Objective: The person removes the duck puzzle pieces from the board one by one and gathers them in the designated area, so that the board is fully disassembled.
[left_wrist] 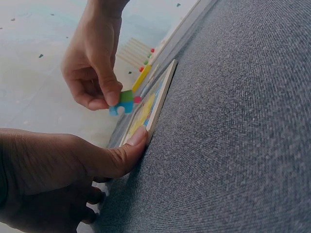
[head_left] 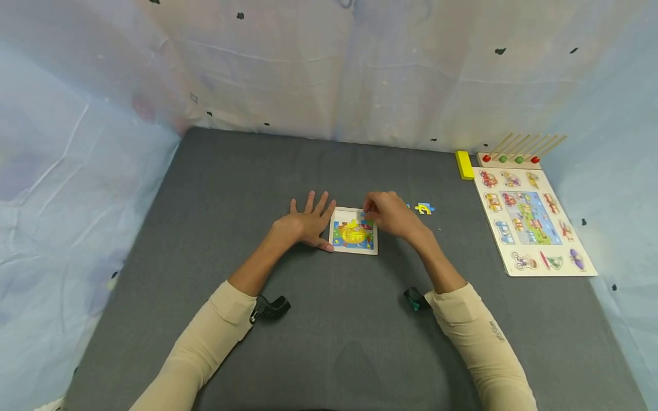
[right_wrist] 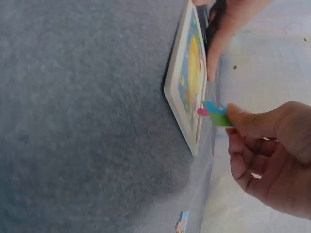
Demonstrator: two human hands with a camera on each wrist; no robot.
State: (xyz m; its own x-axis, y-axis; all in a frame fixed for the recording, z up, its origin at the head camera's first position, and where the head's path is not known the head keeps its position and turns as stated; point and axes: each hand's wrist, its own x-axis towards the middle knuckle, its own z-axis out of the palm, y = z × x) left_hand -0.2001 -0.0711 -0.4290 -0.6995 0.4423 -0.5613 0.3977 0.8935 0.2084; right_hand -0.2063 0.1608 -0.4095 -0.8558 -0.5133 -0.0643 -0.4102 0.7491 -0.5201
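Note:
A small jigsaw puzzle in a pale wooden tray (head_left: 353, 250) lies on the grey table, mostly filled with a yellow, blue and green picture. My left hand (head_left: 308, 224) lies with fingers spread at the tray's left side, its thumb (left_wrist: 137, 137) against the tray's edge. Between thumb and fingertips my right hand (head_left: 392, 214) pinches a blue and green puzzle piece (left_wrist: 122, 103) with a pink knob. In the right wrist view that puzzle piece (right_wrist: 218, 115) is held just above the tray's upper right part. A loose yellow and blue puzzle piece (head_left: 424, 208) lies right of the right hand.
To the right lies a large wooden picture board (head_left: 540, 264). Behind it stands a wooden rack (head_left: 516, 163) with upright sticks and red and green beads, beside a yellow block (head_left: 465, 165). Pale sheets (head_left: 308, 74) hang around the table (head_left: 226, 182).

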